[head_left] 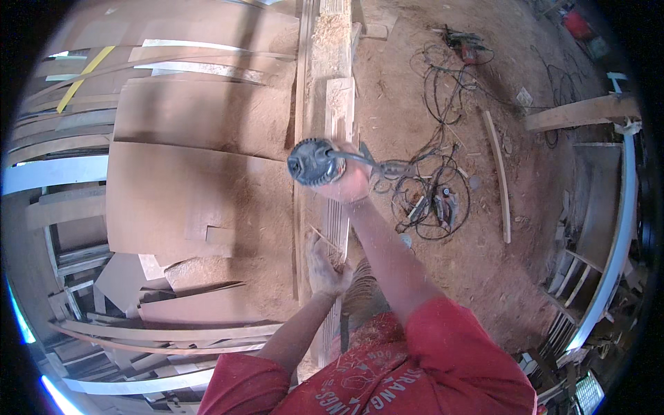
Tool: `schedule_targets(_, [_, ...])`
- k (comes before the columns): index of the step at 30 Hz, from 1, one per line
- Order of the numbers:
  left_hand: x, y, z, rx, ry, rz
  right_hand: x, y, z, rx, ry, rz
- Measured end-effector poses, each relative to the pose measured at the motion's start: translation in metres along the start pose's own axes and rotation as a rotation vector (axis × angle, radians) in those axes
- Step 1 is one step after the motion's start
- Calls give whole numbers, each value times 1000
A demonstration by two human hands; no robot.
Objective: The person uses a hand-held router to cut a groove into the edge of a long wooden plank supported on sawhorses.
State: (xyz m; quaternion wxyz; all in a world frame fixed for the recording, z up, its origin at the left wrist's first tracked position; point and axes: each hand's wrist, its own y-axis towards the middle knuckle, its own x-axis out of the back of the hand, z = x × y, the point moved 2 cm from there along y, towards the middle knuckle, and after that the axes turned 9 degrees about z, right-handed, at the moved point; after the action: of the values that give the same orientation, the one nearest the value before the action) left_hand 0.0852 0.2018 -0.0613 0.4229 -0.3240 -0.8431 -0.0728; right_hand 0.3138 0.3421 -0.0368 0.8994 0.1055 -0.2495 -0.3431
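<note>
Left hand (328, 271) lies against the grooved board (335, 221), whether gripping I cannot tell; farther, the right hand (351, 181) grasps a black power tool (312, 164) over that board. Beyond, a wooden strip (499, 176) lies on the floor (477, 266).

A red, short-sleeved shirt (463, 360) bears pale lettering (400, 387) and a pale outlined emblem (357, 381) across its front.

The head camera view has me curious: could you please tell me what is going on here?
A person's right hand holds a dark, corded power tool over a long, grooved wooden piece. The left hand is on the same wood, nearer the body. Looped cables lie on the dusty floor to the right; broad brown sheets lie to the left.
</note>
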Motion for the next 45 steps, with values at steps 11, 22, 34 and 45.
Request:
schedule_targets(11, [3, 4, -4, 23, 27, -10, 9, 29, 32, -370, -22, 65])
schedule_targets(22, [-4, 3, -1, 36, -151, -9, 11, -50, 42, -298, 9, 93])
schedule_targets(34, [1, 1, 3, 26, -53, -25, -2, 1, 4, 57, -123, -9])
schedule_targets(45, [-10, -3, 10, 110, -169, 19, 10, -32, 42, -274, 61, 39])
